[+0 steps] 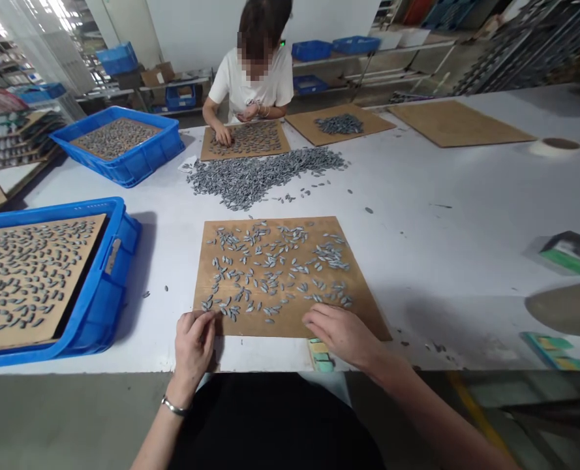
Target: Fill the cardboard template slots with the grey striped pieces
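Observation:
A brown board [290, 329] lies before me on the white table, with many small grey oval pieces [270, 261] scattered over it in loose clusters. My left hand [195, 336] rests at the board's near left corner, its fingers curled together; what they hold, if anything, is hidden. Near the board's front edge on the right, my right hand [336, 329] has its fingers drawn together over the board, close to some pieces. Whether anything is between those fingertips cannot be made out. Beyond the board spreads a large heap of the same pieces [250, 179].
Blue bins [128, 261] [123, 163] with filled boards stand on the left. Across the table a person [253, 85] works at another board [211, 153]. Two more boards [378, 124] [460, 124] lie at the back right. A tape roll [558, 145] is on the far right.

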### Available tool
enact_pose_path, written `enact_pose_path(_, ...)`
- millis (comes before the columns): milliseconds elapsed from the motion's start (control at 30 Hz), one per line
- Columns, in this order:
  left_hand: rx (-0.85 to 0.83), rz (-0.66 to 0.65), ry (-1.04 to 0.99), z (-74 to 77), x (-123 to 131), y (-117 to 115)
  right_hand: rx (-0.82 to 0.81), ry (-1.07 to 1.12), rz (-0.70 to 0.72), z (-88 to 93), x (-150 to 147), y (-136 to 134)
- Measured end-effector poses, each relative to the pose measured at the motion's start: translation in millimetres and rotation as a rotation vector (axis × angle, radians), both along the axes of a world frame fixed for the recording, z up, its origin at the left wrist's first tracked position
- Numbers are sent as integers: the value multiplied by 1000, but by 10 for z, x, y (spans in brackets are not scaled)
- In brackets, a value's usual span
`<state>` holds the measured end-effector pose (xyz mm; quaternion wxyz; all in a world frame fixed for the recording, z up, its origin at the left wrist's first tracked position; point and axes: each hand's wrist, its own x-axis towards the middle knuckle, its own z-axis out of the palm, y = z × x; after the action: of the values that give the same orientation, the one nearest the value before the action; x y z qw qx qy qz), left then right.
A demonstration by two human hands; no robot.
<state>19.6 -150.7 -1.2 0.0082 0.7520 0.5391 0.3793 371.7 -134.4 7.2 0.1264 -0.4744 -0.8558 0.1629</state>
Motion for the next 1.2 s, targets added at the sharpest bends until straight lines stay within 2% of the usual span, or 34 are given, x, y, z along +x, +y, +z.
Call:
enact_pose_path(233, -60, -1, -18, -2, 28, -126, 50, -13, 86, 97, -140, 182)
enact_pose_path(400, -128, -55, 70, -61, 181, -85, 100, -79, 120, 138, -435, 281)
enact_pose_path(567, -156, 83, 187, -155, 365, -12, 131, -214, 89, 70, -599, 296)
enact_pose_path(767, -178, 155, 249, -117, 490, 49, 113, -308, 62, 112, -595, 286)
enact_pose_path(867, -160, 121, 241, -94, 496, 44, 54, -241, 24, 145, -577, 271)
enact_pose_path(1033, -217, -59, 226, -49, 547, -11, -96, -99, 25, 134, -514, 207)
enact_pose_path(1100, -267, -87, 250, -40, 605, 5, -96, -85, -1, 150, -522, 200)
enact_pose_path(1200, -320, -62, 230, -43, 658, 77, -51, -89, -36, 217, -607, 219)
